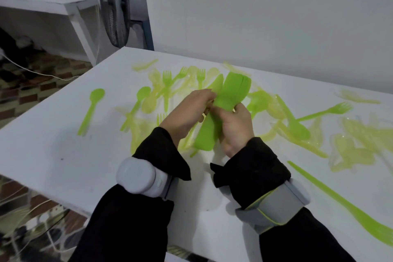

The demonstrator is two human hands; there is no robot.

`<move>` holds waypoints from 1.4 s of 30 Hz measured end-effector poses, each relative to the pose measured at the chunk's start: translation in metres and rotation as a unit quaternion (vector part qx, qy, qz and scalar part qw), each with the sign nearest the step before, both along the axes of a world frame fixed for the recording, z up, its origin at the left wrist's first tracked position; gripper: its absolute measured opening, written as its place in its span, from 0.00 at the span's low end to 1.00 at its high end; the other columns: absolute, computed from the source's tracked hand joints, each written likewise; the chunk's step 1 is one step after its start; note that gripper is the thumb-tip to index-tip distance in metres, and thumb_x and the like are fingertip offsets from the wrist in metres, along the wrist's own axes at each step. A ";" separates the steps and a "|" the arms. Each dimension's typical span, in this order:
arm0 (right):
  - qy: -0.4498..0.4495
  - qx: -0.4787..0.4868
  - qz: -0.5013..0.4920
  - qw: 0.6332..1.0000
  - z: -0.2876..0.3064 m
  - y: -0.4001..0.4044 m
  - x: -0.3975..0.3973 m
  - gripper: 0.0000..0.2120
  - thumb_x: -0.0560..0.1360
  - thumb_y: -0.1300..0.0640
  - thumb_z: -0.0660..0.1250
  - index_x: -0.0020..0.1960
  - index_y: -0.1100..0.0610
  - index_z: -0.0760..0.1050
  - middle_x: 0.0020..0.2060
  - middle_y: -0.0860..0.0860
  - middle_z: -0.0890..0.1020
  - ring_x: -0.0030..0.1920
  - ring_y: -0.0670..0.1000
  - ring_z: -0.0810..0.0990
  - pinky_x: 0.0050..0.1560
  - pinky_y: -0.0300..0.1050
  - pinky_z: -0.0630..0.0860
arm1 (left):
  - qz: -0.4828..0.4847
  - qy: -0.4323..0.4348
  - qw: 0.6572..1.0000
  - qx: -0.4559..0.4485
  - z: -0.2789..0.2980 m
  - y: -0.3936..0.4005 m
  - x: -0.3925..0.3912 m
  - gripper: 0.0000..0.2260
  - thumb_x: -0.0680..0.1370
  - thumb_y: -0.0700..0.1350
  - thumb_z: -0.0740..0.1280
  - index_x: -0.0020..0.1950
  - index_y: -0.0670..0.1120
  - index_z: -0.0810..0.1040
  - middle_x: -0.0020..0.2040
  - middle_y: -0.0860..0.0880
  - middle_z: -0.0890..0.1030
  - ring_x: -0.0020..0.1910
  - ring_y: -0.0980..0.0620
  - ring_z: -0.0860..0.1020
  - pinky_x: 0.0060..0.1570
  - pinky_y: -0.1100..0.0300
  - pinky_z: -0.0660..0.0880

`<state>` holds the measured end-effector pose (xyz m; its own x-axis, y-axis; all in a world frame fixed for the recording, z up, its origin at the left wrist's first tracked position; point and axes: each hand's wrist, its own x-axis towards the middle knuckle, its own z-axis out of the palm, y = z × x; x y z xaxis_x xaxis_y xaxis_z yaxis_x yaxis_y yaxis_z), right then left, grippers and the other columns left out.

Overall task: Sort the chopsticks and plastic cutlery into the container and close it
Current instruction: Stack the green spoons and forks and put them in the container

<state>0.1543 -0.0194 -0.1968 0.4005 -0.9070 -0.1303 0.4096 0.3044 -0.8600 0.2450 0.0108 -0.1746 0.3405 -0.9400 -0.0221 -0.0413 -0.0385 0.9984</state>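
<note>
A bundle of bright green plastic cutlery (223, 108) is held above the white table (63, 151), its handles pointing toward me and its wide ends away. My left hand (187, 110) grips the bundle from the left at mid-length. Around its right side wrap the fingers of my right hand (236, 127). Loose green and pale yellow forks, spoons and knives (168, 87) lie scattered on the table behind and to the right. A single green spoon (91, 108) lies apart at the left. I see no container and cannot pick out chopsticks.
A long green knife (340, 200) lies near the table's front right edge. A black standing fan (114, 4) is behind the table's far left corner, beside another white table (70, 8). Cables run across the patterned floor (42, 78) at the left.
</note>
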 end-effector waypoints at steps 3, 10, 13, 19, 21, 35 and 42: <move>0.029 -0.044 -0.006 0.999 0.000 0.005 0.000 0.14 0.71 0.71 0.68 0.55 0.63 0.75 0.43 0.60 0.83 0.44 0.59 0.83 0.46 0.53 0.81 | -0.031 0.062 0.997 0.044 0.002 -0.002 -0.005 0.29 0.72 0.66 0.62 0.60 0.45 0.76 0.57 0.47 0.80 0.57 0.51 0.78 0.64 0.53 0.69; 0.022 -0.063 -0.015 0.998 0.020 0.009 0.000 0.11 0.70 0.73 0.68 0.48 0.62 0.73 0.33 0.54 0.82 0.31 0.52 0.81 0.34 0.45 0.78 | -0.047 -0.126 0.987 0.083 0.043 0.019 0.026 0.27 0.79 0.57 0.60 0.76 0.53 0.57 0.75 0.48 0.61 0.73 0.50 0.62 0.69 0.58 0.61; 0.045 -0.082 -0.037 0.995 0.033 0.003 0.002 0.10 0.70 0.72 0.68 0.44 0.60 0.72 0.26 0.50 0.81 0.26 0.48 0.79 0.31 0.42 0.78 | 0.110 -0.171 0.974 0.101 0.061 0.037 0.098 0.11 0.80 0.43 0.61 0.61 0.47 0.75 0.59 0.44 0.75 0.56 0.47 0.74 0.46 0.60 0.69; 0.064 -0.059 -0.078 0.993 0.037 0.013 -0.004 0.10 0.70 0.72 0.69 0.43 0.60 0.71 0.29 0.55 0.79 0.26 0.49 0.79 0.33 0.44 0.76 | 0.165 -0.475 0.753 0.425 -0.010 0.078 0.226 0.19 0.79 0.42 0.60 0.68 0.37 0.69 0.68 0.39 0.71 0.67 0.41 0.69 0.66 0.53 0.64; 0.055 -0.042 -0.097 0.993 0.035 0.018 -0.006 0.10 0.70 0.72 0.69 0.43 0.60 0.71 0.30 0.56 0.78 0.26 0.49 0.79 0.31 0.43 0.76 | 0.215 -0.442 0.747 0.448 -0.029 0.080 0.236 0.24 0.77 0.44 0.61 0.71 0.36 0.65 0.69 0.37 0.68 0.67 0.38 0.68 0.66 0.49 0.65; 0.027 0.016 -0.191 0.981 0.025 0.024 -0.050 0.09 0.70 0.74 0.67 0.44 0.64 0.71 0.22 0.54 0.79 0.23 0.51 0.78 0.27 0.43 0.77 | 0.157 -0.378 0.882 0.232 0.000 0.033 0.159 0.13 0.78 0.37 0.58 0.58 0.30 0.75 0.56 0.33 0.78 0.56 0.36 0.77 0.52 0.52 0.74; 0.051 0.021 -0.207 0.977 0.019 0.034 -0.055 0.10 0.68 0.73 0.69 0.44 0.63 0.72 0.30 0.59 0.78 0.25 0.53 0.78 0.32 0.45 0.76 | 0.106 -0.433 0.847 0.289 -0.004 0.027 0.141 0.13 0.78 0.42 0.64 0.56 0.34 0.75 0.57 0.36 0.78 0.57 0.38 0.76 0.52 0.54 0.72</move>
